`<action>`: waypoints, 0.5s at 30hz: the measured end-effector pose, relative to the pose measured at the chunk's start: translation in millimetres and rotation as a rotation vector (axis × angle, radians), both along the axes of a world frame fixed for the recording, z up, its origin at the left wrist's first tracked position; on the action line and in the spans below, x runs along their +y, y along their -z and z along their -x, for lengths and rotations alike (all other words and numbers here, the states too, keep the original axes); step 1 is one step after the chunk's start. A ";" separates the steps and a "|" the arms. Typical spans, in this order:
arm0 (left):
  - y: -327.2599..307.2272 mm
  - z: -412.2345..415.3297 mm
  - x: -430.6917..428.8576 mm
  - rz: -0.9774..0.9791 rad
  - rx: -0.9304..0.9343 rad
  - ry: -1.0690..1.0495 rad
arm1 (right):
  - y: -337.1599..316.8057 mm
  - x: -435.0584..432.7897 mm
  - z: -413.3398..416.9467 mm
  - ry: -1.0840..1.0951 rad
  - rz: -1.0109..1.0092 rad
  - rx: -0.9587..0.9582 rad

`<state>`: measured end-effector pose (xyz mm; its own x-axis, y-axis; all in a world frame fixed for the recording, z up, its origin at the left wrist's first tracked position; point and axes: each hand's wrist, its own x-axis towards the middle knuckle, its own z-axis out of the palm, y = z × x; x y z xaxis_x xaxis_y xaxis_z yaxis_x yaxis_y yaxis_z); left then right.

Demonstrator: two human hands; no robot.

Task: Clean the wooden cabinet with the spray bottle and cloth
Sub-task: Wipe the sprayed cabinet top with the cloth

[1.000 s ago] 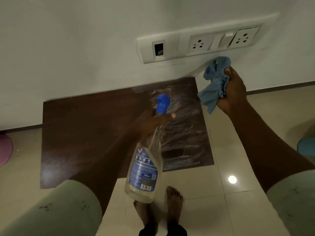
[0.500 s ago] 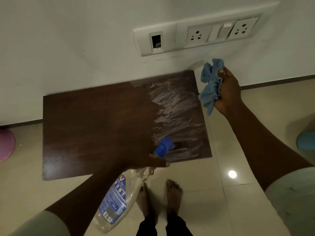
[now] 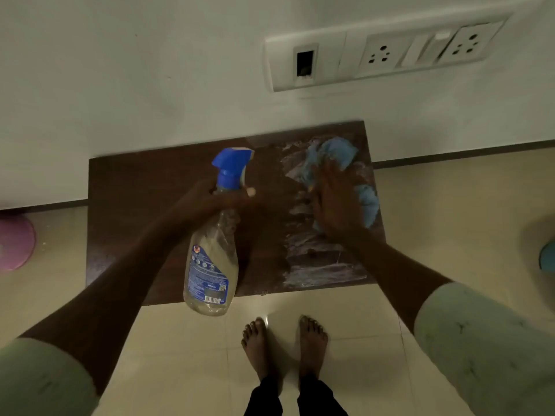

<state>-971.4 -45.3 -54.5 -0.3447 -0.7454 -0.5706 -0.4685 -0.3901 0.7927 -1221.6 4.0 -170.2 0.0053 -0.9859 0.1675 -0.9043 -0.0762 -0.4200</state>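
Now the right hand has dropped from beside the white wall socket panel, pressing the crumpled blue cloth flat onto the dark wooden cabinet top's foamy right side. The left hand stays wrapped around the clear blue-nozzled spray bottle; wiping has likely begun.

We've brought the cloth down onto the foamy cabinet, right hand flat on it now; left hand lifted the bottle back upright.

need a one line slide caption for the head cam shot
Right hand presses a blue cloth onto the foamy wooden cabinet top while the left hand holds a spray bottle.
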 end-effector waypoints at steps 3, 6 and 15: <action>-14.8 5.8 2.4 -0.005 0.079 -0.114 | 6.2 50.7 -43.8 -0.339 -0.091 0.098; -13.8 7.9 -0.4 -0.014 0.064 -0.136 | 6.6 60.1 -14.6 -0.420 -0.126 0.167; -11.5 11.7 5.5 -0.068 0.094 -0.163 | -3.0 55.6 -54.9 0.031 -0.203 -0.020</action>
<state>-983.2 -39.7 -43.0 -0.2770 -0.7566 -0.5923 -0.3199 -0.5086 0.7994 -1166.6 59.6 -167.2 -0.0267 -0.9990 -0.0349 -0.8962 0.0394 -0.4419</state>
